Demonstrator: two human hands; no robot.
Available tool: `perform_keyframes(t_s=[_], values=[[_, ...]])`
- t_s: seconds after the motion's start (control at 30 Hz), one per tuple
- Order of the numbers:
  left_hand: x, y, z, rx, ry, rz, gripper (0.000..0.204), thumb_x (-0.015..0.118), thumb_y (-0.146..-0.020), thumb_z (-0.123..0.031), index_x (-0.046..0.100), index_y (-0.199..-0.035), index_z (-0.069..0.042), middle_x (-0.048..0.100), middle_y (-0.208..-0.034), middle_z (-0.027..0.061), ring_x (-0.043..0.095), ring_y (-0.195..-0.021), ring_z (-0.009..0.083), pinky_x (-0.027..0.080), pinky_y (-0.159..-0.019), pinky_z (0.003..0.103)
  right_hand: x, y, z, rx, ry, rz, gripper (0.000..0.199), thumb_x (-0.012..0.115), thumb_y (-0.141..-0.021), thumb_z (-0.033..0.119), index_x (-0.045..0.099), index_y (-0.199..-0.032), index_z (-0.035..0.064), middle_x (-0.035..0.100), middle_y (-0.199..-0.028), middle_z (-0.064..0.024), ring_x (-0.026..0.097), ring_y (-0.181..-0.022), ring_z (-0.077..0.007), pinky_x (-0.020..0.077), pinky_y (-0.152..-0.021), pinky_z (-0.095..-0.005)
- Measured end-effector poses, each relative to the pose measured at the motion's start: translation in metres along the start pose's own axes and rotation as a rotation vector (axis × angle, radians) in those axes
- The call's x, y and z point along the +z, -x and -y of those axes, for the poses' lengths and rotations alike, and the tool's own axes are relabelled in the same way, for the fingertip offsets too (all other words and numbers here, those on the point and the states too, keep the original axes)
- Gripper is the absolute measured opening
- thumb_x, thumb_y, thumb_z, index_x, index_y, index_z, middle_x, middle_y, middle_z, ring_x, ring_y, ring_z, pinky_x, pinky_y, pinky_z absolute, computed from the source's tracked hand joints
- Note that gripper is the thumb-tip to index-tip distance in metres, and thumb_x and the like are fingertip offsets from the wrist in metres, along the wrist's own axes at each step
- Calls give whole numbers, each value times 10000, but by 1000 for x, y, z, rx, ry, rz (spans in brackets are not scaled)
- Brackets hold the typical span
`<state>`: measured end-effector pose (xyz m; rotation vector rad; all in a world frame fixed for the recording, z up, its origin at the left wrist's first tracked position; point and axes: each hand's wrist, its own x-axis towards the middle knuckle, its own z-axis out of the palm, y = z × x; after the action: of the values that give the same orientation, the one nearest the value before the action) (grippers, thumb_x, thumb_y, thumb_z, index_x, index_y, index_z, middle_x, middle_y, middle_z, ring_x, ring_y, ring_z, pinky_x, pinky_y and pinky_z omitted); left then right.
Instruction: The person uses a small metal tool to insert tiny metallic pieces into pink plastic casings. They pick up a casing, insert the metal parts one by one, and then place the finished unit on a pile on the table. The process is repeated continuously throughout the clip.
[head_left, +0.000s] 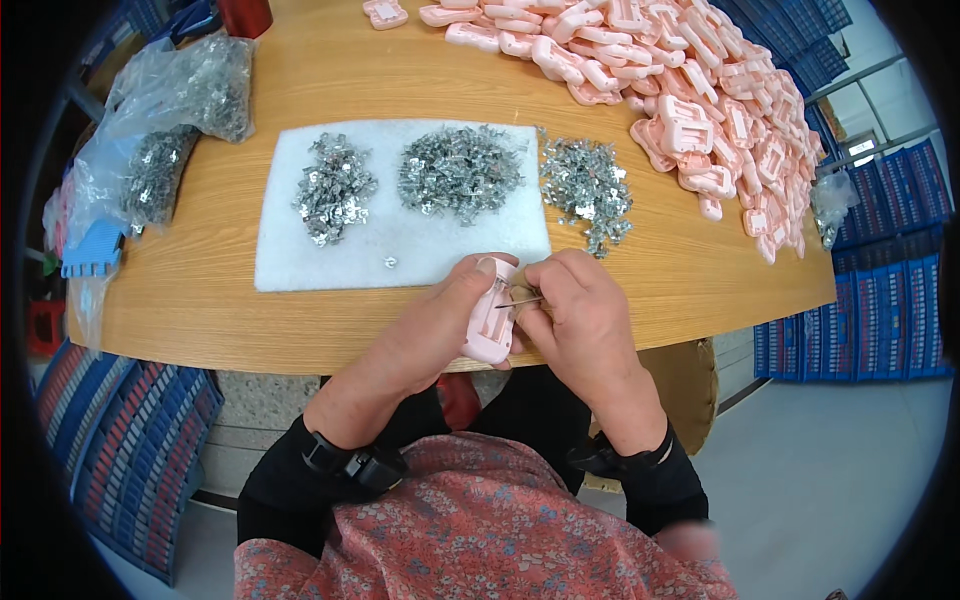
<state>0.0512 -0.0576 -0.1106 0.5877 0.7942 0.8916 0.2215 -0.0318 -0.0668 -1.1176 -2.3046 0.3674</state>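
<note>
Head view, lower centre of the frame: the left hand [440, 325] clasps a pale pink moulded plastic housing [490, 325] just over the near edge of the round wooden table [200, 310], thumb pressed along its top. The right hand [578, 315] pinches a small silvery metal clip [520, 300] between thumb and forefinger, its end touching the housing's open face. To seat the clip well, I judge the housing should stay braced against the left palm while the clip goes in straight, not tilted.

Above the hands lies a white foam mat [400, 250] bearing two heaps of metal clips [460, 170]; a third heap [588, 190] sits just right of it on bare wood. In the upper left, clear plastic bags [185, 85] hold more metal parts. A large pile of pink housings [700, 90] fills the upper right. Blue plastic crates [890, 300] stand stacked at the right edge; what they hold cannot be told.
</note>
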Motion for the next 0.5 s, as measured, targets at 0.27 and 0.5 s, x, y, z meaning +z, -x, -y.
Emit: perform_keyframes(t_s=[0.27,0.5], values=[[-2,3,-3,-19,71,50,485,306,-1055,-400,417,-1359,-38,621,-958,136,668,-782,220,574,-628,340,1,4,-6,98,-185,22,212,650,-749,-4,553,-937,-4,553,-813,-164,572,-741,-354,469,-657,-427],[-1,4,-8,-48,90,53,491,307,-1057,-414,412,-1360,-43,631,-962,143,670,-787,225,575,-638,339,6,5,-9,169,-294,25,187,624,-775,-3,555,-949,-12,543,-804,-163,569,-720,-335,465,-650,-408]])
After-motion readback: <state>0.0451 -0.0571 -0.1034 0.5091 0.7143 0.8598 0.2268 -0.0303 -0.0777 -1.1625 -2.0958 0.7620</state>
